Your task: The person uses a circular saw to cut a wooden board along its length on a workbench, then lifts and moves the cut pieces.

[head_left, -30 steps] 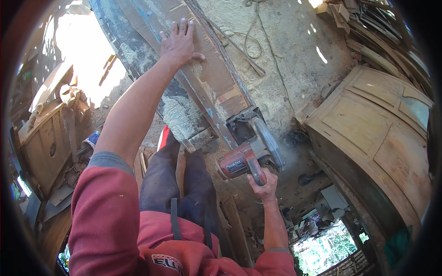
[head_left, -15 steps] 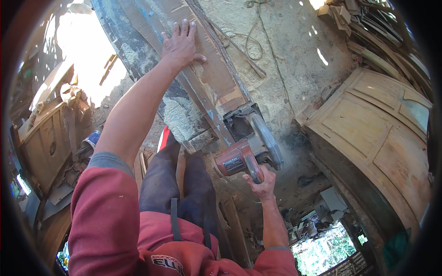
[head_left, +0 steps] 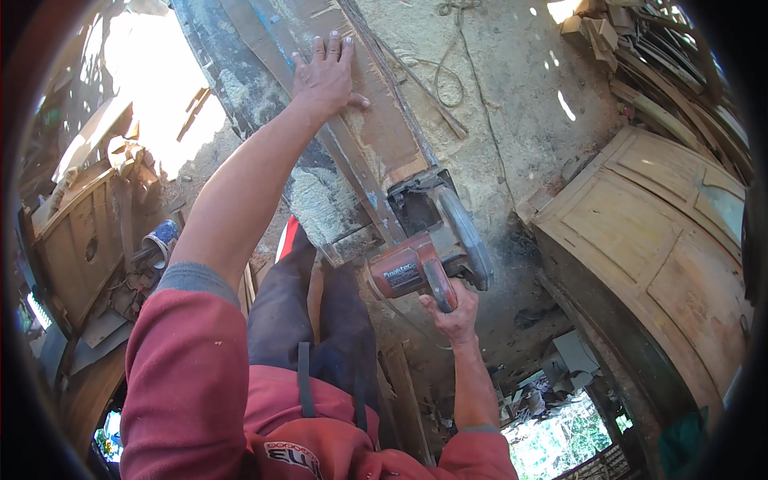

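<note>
My left hand [head_left: 324, 80] lies open on a long brown board [head_left: 376, 128], fingers spread over it. This board rests on a worn bluish-grey plank [head_left: 224, 80] sprinkled with sawdust. My right hand [head_left: 456, 312] grips the handle of a red and black circular saw [head_left: 408, 260], whose base sits on the near end of the board, with the metal blade guard [head_left: 468, 236] on the right side. The blade itself is hidden. A cord hangs from the back of the saw, and my legs are just below the bench's near end.
A thin cord [head_left: 444, 84] loops over the dusty floor. Wooden door panels [head_left: 624, 224] lean at right, below stacked offcuts [head_left: 640, 56]. At left are a wooden panel [head_left: 72, 256], a blue-and-white bucket [head_left: 160, 240] and scrap wood in sunlight.
The saw has moved a little forward, away from me along the board. My left hand stays spread on the board, which appears slightly further right in the view.
</note>
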A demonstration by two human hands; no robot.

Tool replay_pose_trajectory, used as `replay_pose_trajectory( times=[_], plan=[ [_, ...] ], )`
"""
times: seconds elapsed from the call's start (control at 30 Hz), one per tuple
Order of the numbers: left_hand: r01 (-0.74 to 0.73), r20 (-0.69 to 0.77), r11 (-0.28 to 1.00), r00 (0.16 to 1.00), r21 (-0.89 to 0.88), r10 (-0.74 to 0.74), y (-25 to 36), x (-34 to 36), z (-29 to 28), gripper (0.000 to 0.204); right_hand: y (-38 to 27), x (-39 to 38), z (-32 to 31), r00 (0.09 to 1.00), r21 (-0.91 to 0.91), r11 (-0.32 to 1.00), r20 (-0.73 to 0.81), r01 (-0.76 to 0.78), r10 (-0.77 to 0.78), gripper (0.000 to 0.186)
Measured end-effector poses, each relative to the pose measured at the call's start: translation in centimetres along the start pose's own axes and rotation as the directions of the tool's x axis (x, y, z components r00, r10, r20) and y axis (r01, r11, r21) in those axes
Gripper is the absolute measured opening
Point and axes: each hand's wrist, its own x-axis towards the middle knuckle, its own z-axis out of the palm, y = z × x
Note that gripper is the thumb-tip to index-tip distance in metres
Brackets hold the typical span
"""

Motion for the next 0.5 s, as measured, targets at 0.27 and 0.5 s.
replay_pose_trajectory(
  times=[0.27,0.5],
  plan=[
    [-0.008,-0.032,1.0,0.999,-0.015,0.008,-0.1,0.1,0.4,0.13,-0.8,1.0,0.5,1.0,0.065,0.998,-0.014,-0.012,0.013,0.041],
    [-0.015,-0.056,1.0,0.998,-0.016,0.015,-0.2,0.1,0.6,0.131,-1.6,2.0,0.9,0.999,0.07,0.997,-0.025,0.023,-0.021,0.043]
  ],
)
